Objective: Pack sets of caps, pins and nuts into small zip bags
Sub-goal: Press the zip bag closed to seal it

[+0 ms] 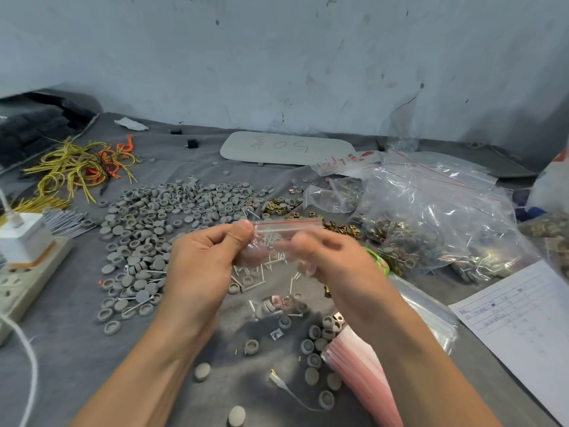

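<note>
The left hand (200,260) pinches a small zip bag (278,234) at its nine-o'clock edge — the blurred right hand (326,257) grips its three-o'clock side — grey caps (160,211) heaped toward ten o'clock.

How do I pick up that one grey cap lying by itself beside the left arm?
Pinch the grey cap across its round rim, coming straight down from above. It lies flat on the cloth, low and round, with bare space around it for a finger and thumb.
</note>
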